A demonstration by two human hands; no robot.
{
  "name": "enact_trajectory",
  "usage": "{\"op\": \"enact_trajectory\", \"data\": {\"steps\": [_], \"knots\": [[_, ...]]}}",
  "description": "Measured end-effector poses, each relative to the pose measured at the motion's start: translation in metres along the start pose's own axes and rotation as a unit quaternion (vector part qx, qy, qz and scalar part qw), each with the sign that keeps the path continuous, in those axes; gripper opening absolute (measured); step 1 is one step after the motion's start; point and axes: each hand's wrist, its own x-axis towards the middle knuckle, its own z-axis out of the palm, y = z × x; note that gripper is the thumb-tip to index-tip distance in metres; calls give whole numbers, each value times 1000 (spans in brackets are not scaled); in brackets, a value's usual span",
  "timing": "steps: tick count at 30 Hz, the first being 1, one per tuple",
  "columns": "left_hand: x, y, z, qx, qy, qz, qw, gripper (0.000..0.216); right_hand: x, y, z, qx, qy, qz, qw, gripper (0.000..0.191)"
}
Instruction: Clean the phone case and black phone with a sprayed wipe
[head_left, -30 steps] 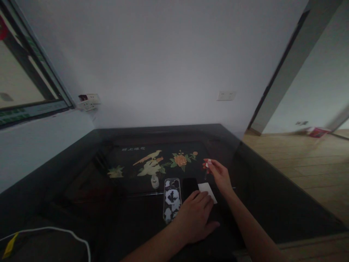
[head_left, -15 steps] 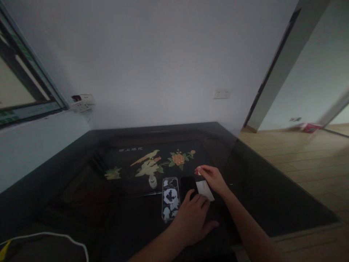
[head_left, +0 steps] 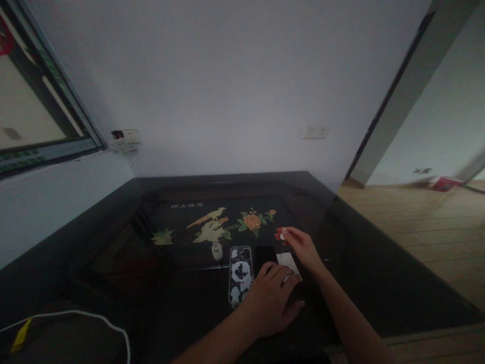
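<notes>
My left hand (head_left: 271,298) lies with its fingers spread over the near end of a black phone (head_left: 265,255) and the edge of a white paper card (head_left: 286,260). Above the card, my right hand (head_left: 301,247) pinches a small white-and-red object (head_left: 282,235), too small to make out. Left of the phone rests a clear phone case (head_left: 240,273) with white patterns. A small clear bottle (head_left: 216,250) stands just beyond the case, to its left.
The dark glossy table (head_left: 182,308) bears a bird-and-flower picture (head_left: 212,230). A white cable (head_left: 94,316) curves at lower left. Sockets (head_left: 316,132) sit on the wall behind. On the floor at right is a red-and-white box (head_left: 445,183).
The view has shifted slightly, moving the whole scene right. My left fingers have slid nearer to the card on the phone's right. My right hand keeps its pinch above the card.
</notes>
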Motion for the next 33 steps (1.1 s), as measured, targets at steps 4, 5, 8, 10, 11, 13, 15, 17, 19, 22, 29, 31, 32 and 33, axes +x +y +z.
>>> {"op": "enact_trajectory", "data": {"steps": [4,5,8,10,11,13,15,17,19,22,29,31,32,33], "knots": [[4,-16,-33,-13,102,-2,995,21,1,-2,0,6,11,-3,1000,45],[4,-24,-45,-14,132,-14,991,18,1,-1,0,8,11,-4,1000,45],[-3,-55,-83,-32,222,-78,971,15,1,0,-2,14,6,-6,1000,45],[-17,-80,-103,-48,256,-132,957,19,0,1,-2,15,4,-8,1000,45],[-25,-93,-110,-50,267,-134,953,24,0,1,-2,15,3,-10,1000,45],[-43,-116,-116,-50,281,-145,948,31,0,-1,2,15,7,-16,1000,45],[-57,-133,-114,-44,267,-185,945,38,1,-8,9,16,14,-27,999,46],[-65,-144,-108,-58,220,-217,949,47,3,-20,20,15,19,-38,999,46],[-68,-149,-102,-76,182,-226,954,57,6,-38,36,13,12,-51,999,44],[-67,-153,-96,-103,138,-241,955,65,11,-65,69,20,-24,-84,996,38],[-71,-161,-91,-113,121,-244,956,46,24,-77,145,0,-120,-150,981,24],[-71,-162,-92,-120,119,-244,955,41,25,-70,158,-14,-125,-158,979,23],[-71,-162,-92,-123,117,-244,955,39,25,-67,162,-14,-128,-158,979,23],[-71,-162,-93,-125,115,-244,955,39,24,-63,166,-11,-130,-156,979,23]]}}
